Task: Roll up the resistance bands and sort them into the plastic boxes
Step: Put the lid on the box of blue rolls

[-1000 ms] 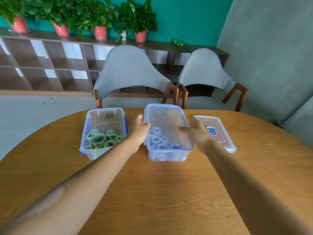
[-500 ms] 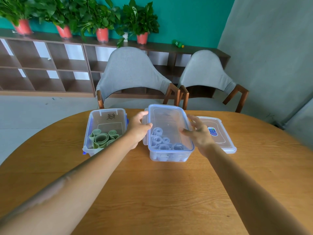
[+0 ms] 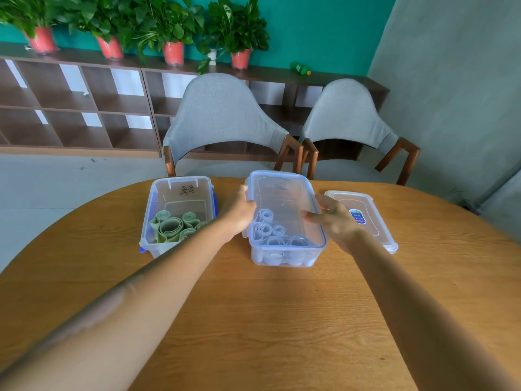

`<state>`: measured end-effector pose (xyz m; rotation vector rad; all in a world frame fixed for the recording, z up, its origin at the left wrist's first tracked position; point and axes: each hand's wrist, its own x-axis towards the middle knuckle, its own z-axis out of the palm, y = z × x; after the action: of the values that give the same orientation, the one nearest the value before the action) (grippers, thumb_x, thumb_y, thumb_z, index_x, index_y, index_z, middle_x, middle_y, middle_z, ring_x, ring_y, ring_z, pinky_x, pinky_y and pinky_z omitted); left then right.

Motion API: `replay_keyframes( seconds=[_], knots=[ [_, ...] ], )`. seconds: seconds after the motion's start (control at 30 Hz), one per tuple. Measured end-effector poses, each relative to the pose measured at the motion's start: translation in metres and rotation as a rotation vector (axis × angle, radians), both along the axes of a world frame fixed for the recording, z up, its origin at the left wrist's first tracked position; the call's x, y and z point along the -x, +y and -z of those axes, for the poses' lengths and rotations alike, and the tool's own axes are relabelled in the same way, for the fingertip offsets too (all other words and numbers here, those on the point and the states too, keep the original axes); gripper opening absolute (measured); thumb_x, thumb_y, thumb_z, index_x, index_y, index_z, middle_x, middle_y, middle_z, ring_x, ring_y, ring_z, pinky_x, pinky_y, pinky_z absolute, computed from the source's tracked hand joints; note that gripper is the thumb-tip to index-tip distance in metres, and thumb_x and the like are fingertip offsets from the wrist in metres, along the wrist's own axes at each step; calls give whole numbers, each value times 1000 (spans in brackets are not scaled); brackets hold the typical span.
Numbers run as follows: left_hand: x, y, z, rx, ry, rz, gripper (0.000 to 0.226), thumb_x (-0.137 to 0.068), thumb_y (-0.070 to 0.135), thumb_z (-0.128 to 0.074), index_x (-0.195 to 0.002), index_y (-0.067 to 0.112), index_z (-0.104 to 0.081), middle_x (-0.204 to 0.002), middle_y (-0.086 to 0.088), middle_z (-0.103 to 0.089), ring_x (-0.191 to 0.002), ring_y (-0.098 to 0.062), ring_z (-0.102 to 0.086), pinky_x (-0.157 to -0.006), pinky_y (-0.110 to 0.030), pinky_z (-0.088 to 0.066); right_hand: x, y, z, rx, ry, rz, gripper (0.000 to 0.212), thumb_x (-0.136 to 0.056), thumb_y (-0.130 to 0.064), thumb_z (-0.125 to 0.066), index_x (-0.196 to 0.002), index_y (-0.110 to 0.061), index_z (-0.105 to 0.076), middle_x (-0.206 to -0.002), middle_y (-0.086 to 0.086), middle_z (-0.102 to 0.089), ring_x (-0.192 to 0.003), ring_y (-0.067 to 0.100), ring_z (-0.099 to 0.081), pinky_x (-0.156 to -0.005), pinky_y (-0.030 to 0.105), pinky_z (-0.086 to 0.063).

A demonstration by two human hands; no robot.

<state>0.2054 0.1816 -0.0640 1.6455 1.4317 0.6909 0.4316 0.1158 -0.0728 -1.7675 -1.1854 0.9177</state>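
A clear plastic box (image 3: 284, 259) at the table's middle holds several rolled pale blue bands (image 3: 270, 230), and a clear blue-rimmed lid (image 3: 282, 198) lies on top of it. My left hand (image 3: 239, 211) grips the lid's left edge with the thumb on top. My right hand (image 3: 332, 221) rests against the lid's right edge, thumb pressing on its top and fingers fairly straight. To the left stands an open clear box (image 3: 146, 221) containing several rolled green bands (image 3: 172, 228).
A second clear lid (image 3: 375, 221) with a blue label lies flat on the wooden table (image 3: 267, 320) just right of my right hand. Two grey chairs (image 3: 222, 119) (image 3: 346, 114) stand behind the table's far edge.
My right hand spread its fingers above the lid, then settled back on its right edge. My left hand stays on the left edge. The boxes have not shifted.
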Motion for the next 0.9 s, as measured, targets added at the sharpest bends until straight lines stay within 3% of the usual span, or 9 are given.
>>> replay_keyframes(
  seconds=[0.07, 0.17, 0.23, 0.3, 0.37, 0.47, 0.57, 0.7, 0.9],
  knots=[
    [1, 8, -5, 71, -110, -126, 40, -100, 24, -58, -136, 7, -51, -121, -3, -60, -96, -20, -61, -79, -34, -48, -1, 2, 0, 19, -12, 5, 72, -84, -31, -79, -147, -22, -45, -130, 2, -60, -110, 26, -61, -96, 49, -55],
    [3, 26, -2, 198, -243, -263, 47, -85, 35, -79, -115, 3, -64, -112, -15, -71, -102, -33, -69, -95, -46, -55, -1, 3, -1, 26, -17, -9, 71, -84, -31, -80, -145, -23, -46, -126, 1, -62, -106, 24, -62, -94, 49, -56],
    [2, 33, -1, 284, -362, -259, 29, -82, 23, -83, -98, 6, -67, -105, -13, -73, -97, -29, -70, -94, -44, -57, 0, 3, -1, 37, -20, -15, 70, -84, -31, -80, -145, -24, -46, -124, 0, -62, -105, 23, -62, -93, 49, -56],
    [1, 32, -7, 333, -434, -245, 18, -82, 12, -82, -91, 8, -66, -102, -11, -74, -92, -24, -71, -82, -37, -60, -1, 4, -2, 43, -16, -11, 70, -82, -32, -81, -144, -24, -48, -124, 0, -62, -105, 24, -63, -93, 49, -57],
    [0, 33, -9, 345, -449, -232, 20, -83, 9, -80, -96, 9, -65, -100, -9, -72, -89, -21, -70, -69, -31, -58, -1, 5, -3, 46, -5, -8, 71, -79, -34, -82, -142, -24, -50, -121, 0, -64, -104, 24, -64, -91, 49, -57],
    [1, 32, -10, 379, -474, -211, 32, -86, 14, -79, -113, 11, -62, -105, -8, -72, -93, -22, -71, -64, -33, -57, -1, 3, -5, 9, 25, -19, 62, -78, -31, -83, -133, -20, -57, -113, 2, -68, -103, 26, -67, -87, 48, -59],
    [2, 29, -7, 448, -518, -185, 30, -90, 20, -75, -116, 16, -61, -110, -8, -72, -96, -25, -71, -71, -41, -59, -2, -1, -3, -35, 47, -23, 57, -78, -28, -82, -130, -19, -61, -113, 2, -68, -101, 24, -67, -87, 49, -60],
    [5, 31, -7, 536, -529, -158, 35, -89, 24, -76, -120, 15, -63, -110, -9, -74, -99, -28, -72, -86, -46, -60, -2, -1, -3, -24, 67, -40, 74, -69, -37, -84, -137, -23, -57, -123, 0, -65, -108, 24, -65, -90, 50, -58],
    [3, 34, -10, 631, -481, -181, 39, -87, 27, -77, -119, 9, -64, -113, -12, -73, -101, -30, -71, -90, -46, -59, -9, 3, 0, 6, 81, -68, 87, -57, -49, -86, -137, -30, -56, -127, 0, -63, -113, 27, -63, -91, 53, -58]
  ],
)
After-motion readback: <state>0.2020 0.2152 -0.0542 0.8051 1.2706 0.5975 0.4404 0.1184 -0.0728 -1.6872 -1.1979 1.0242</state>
